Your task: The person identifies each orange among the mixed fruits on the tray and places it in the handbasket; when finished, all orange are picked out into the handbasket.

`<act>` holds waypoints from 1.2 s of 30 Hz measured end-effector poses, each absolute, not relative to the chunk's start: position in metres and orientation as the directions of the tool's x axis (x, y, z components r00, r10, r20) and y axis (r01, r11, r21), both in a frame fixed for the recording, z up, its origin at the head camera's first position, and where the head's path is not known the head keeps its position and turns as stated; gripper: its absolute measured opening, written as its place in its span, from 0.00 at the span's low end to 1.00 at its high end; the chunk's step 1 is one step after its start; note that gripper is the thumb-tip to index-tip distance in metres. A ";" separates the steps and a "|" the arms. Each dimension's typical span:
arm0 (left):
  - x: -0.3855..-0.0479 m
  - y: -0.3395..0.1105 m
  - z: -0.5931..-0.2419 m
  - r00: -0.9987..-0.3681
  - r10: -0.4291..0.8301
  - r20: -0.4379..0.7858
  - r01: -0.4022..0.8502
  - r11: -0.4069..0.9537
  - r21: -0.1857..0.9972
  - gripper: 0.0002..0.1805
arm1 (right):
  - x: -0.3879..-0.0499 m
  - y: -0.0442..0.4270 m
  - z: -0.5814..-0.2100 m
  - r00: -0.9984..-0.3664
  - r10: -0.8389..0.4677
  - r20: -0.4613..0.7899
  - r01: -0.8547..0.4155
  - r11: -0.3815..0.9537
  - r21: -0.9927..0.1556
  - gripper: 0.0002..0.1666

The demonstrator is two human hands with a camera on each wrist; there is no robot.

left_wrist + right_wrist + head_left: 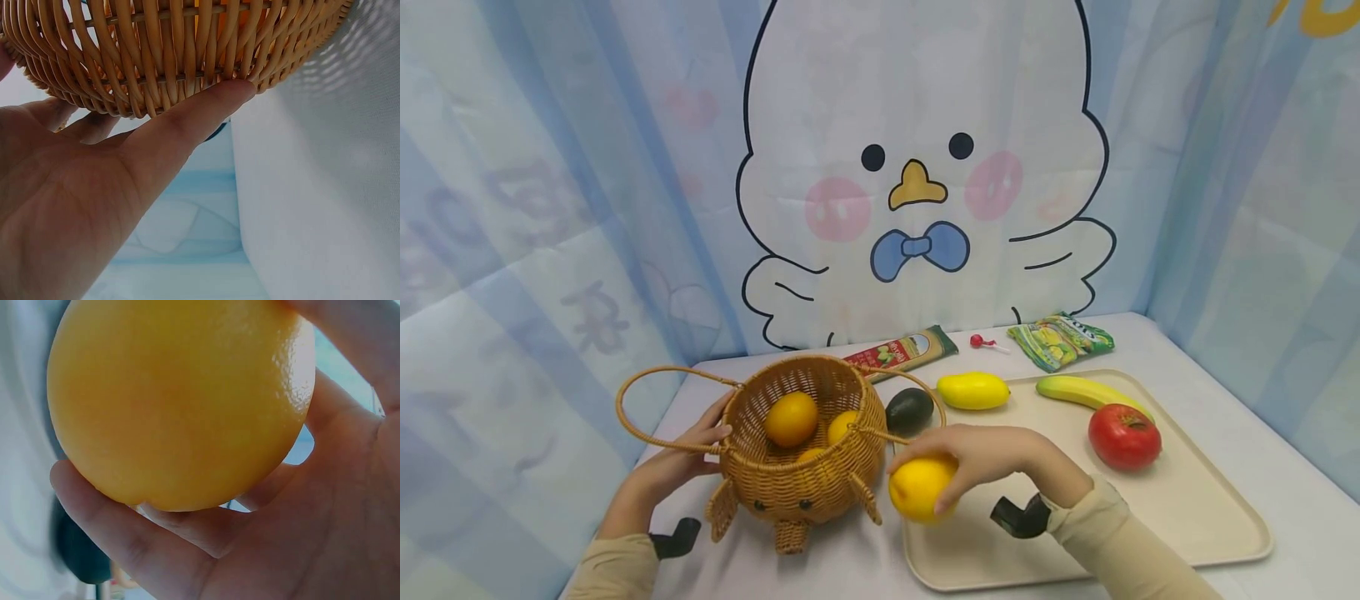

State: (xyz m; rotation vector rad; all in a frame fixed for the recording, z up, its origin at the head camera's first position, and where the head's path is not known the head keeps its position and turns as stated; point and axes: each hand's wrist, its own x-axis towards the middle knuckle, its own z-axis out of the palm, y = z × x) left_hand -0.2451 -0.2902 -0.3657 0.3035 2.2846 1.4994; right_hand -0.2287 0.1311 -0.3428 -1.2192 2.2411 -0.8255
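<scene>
My right hand (977,458) holds a yellow lemon (923,490) between thumb and fingers, above the tray's left edge and just right of the basket. In the right wrist view the lemon (181,406) fills much of the picture, with the fingers curled about it. A woven wicker basket (805,479) with an animal face and two loop handles stands at the left, its opening tilted towards me. Several orange-yellow fruits (792,419) lie inside. Against the basket's left outer wall rests my left hand (677,462); its extended thumb (194,115) touches the weave.
A beige tray (1000,546) bears a red tomato-like fruit (1124,437), a banana (1086,392) and a yellow oblong fruit (973,390). Beside the basket sits a dark avocado (910,412). Farther back lie a long red-gold packet (902,352), a lollipop (977,341) and a green-yellow bag (1060,340).
</scene>
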 end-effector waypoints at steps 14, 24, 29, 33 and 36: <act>-0.244 -0.288 -0.364 -0.904 0.375 -0.206 -0.049 0.387 0.921 0.38 | -0.235 0.125 -0.306 -0.507 -0.862 0.018 -0.632 0.357 -0.688 0.33; -0.243 -0.287 -0.363 -0.900 0.390 -0.196 -0.037 0.378 0.925 0.38 | -0.241 0.114 -0.296 -0.483 -0.870 0.099 -0.691 0.310 -0.653 0.34; -0.244 -0.287 -0.364 -0.903 0.383 -0.193 -0.034 0.384 0.923 0.37 | -0.243 0.109 -0.292 -0.483 -0.868 0.114 -0.698 0.303 -0.649 0.35; -0.244 -0.289 -0.365 -0.903 0.383 -0.192 -0.030 0.391 0.920 0.36 | -0.244 0.108 -0.291 -0.494 -0.863 0.108 -0.686 0.311 -0.657 0.35; -0.244 -0.289 -0.366 -0.903 0.384 -0.192 -0.029 0.392 0.920 0.36 | -0.245 0.107 -0.290 -0.504 -0.857 0.103 -0.679 0.320 -0.661 0.35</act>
